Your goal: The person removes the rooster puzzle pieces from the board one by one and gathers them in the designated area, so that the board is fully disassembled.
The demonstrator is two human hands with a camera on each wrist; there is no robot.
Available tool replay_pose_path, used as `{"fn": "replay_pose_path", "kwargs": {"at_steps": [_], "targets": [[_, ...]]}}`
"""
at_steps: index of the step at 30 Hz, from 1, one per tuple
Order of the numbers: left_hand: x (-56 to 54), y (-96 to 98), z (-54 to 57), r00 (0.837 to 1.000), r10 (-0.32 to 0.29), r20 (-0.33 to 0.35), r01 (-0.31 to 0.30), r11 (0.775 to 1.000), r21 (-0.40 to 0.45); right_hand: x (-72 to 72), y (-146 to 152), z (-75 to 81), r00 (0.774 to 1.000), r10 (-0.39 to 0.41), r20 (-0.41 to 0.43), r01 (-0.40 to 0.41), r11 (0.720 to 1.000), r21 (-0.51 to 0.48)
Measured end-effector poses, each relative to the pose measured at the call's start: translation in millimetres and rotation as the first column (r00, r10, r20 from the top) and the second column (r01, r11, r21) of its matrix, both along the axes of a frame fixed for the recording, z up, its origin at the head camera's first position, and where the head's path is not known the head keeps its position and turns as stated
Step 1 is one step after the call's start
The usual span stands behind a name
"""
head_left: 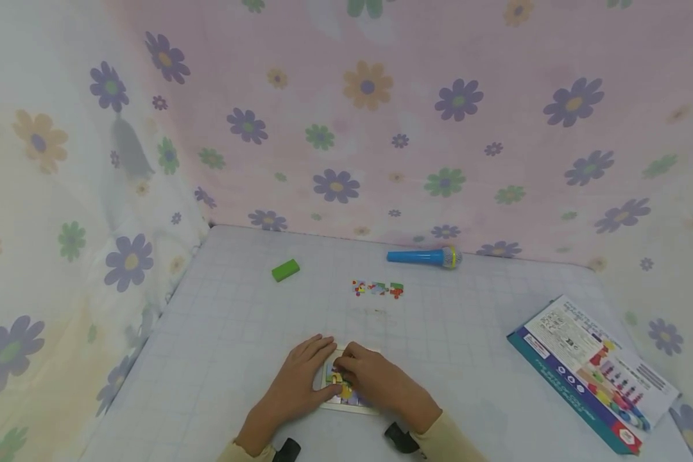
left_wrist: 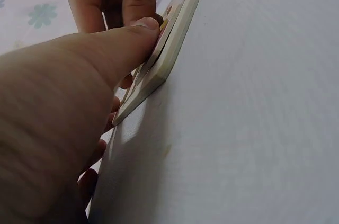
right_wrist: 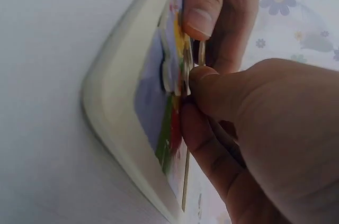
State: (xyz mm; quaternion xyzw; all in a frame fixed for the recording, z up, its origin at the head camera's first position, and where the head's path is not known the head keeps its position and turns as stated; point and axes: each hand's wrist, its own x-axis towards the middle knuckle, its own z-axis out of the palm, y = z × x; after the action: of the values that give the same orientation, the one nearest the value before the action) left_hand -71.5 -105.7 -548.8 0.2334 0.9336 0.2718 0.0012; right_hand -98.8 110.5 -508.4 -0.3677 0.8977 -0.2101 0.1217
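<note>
A small cream puzzle tray point(head_left: 330, 403) lies on the table near the front edge, mostly covered by both hands. My left hand point(head_left: 314, 366) rests flat on its left side with the fingers straight. Its thumb point(left_wrist: 143, 30) presses on the tray point(left_wrist: 175, 33) rim. My right hand point(head_left: 346, 371) has its fingers curled over the tray and pinches a yellow puzzle piece point(right_wrist: 181, 49) against the picture in the tray point(right_wrist: 116, 107). A few loose puzzle pieces point(head_left: 378, 289) lie in a short row farther back on the table.
A green block point(head_left: 285, 270) lies at the back left and a blue toy microphone point(head_left: 424, 258) at the back middle. The puzzle box point(head_left: 591, 372) lies at the right edge. Flowered cloth hangs behind and to the left of the table.
</note>
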Motion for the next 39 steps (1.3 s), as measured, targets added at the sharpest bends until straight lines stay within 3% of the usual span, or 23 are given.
{"fn": "replay_pose_path", "kwargs": {"at_steps": [4, 8, 12, 18, 28, 39], "targets": [[0.3, 1.5, 2.4, 1.0, 0.007, 0.002, -0.007, 1.0, -0.011, -6.9, 7, -1.2, 0.999, -0.036, 0.04, 0.039, 0.997, -0.071], [1.0, 2.7, 4.4, 1.0, 0.018, 0.004, -0.017, 1.0, -0.021, -25.4, 16, 1.1, 0.992, -0.13, 0.004, 0.129, 0.987, -0.099], [1.9, 2.5, 4.4, 1.0, 0.024, -0.011, -0.024, 1.0, -0.014, -54.6, 21, -0.5, 0.964, -0.262, -0.048, 0.258, 0.964, -0.071], [0.6, 2.6, 2.1, 0.999, 0.018, -0.036, -0.019, 1.0, -0.013, -85.0, 20, -7.6, 0.922, -0.385, -0.024, 0.382, 0.92, -0.081], [-0.1, 2.3, 3.1, 1.0, 0.006, 0.0, -0.006, 0.999, -0.044, -86.3, 19, -13.6, 0.845, -0.535, -0.004, 0.53, 0.838, -0.131], [1.7, 2.0, 8.4, 1.0, -0.016, 0.026, 0.018, 0.997, -0.072, -87.6, 16, -17.8, 0.823, -0.567, -0.029, 0.555, 0.814, -0.172]]}}
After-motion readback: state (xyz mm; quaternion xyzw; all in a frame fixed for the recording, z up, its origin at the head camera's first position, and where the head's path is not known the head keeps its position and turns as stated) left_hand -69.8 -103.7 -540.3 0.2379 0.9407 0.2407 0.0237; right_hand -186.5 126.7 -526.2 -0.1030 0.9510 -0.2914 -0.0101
